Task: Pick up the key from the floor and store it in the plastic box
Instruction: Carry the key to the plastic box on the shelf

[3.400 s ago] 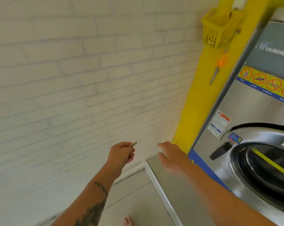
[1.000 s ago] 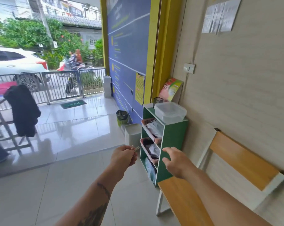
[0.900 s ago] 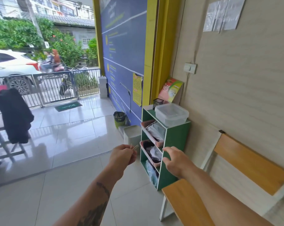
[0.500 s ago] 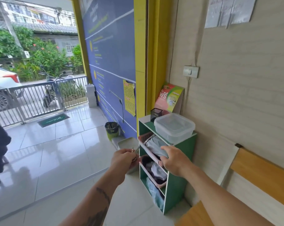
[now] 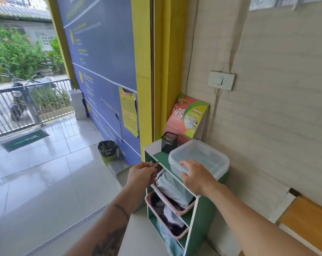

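My left hand (image 5: 141, 173) pinches key (image 5: 155, 165), frame centre; right hand (image 5: 195, 175) spread flat on lidded plastic box (image 5: 210, 157), just right of key.

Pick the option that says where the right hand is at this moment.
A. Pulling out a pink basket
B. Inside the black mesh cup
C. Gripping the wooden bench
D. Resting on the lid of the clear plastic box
D. The right hand lies on the near edge of the closed plastic box atop the green shelf, while the left hand holds the key.
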`<state>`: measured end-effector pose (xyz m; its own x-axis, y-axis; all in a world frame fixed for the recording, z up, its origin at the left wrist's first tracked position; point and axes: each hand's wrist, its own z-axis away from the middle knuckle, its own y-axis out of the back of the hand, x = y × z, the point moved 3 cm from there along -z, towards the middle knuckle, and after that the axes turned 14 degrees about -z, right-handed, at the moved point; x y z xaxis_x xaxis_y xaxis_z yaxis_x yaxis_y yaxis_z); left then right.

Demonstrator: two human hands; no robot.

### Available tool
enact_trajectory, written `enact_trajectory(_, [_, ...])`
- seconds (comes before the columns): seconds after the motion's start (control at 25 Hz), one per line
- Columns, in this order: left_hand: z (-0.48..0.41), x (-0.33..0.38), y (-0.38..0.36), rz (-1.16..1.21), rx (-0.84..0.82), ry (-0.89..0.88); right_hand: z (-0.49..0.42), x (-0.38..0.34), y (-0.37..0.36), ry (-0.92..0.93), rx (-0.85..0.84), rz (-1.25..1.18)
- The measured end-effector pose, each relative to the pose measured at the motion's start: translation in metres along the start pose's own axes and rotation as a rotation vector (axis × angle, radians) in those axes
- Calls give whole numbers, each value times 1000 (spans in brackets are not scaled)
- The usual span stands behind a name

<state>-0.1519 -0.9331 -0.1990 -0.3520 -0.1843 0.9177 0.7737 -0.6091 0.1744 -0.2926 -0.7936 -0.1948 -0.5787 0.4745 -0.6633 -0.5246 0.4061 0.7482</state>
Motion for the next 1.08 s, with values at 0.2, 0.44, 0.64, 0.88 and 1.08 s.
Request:
enact_trajectory(0.2, [-106, 8, -5, -117, -6, -29, -65, 10, -13, -78, 37, 90])
enact_trajectory(0.44, [-198, 17, -34, -322, -165, -75, -123, 15, -27, -217, 58, 179])
enact_trajectory(0.64, [-237, 14, -63, -451, -232, -111, -147, 19, -42, -259, 98, 229])
enact_trajectory(0.88, [-264, 5, -84, -623, -281, -181, -157, 22, -48, -224, 196, 275])
enact_trajectory(1.08, [-277, 0, -99, -829, -299, -291, -154, 27, -46, -191, 244, 234])
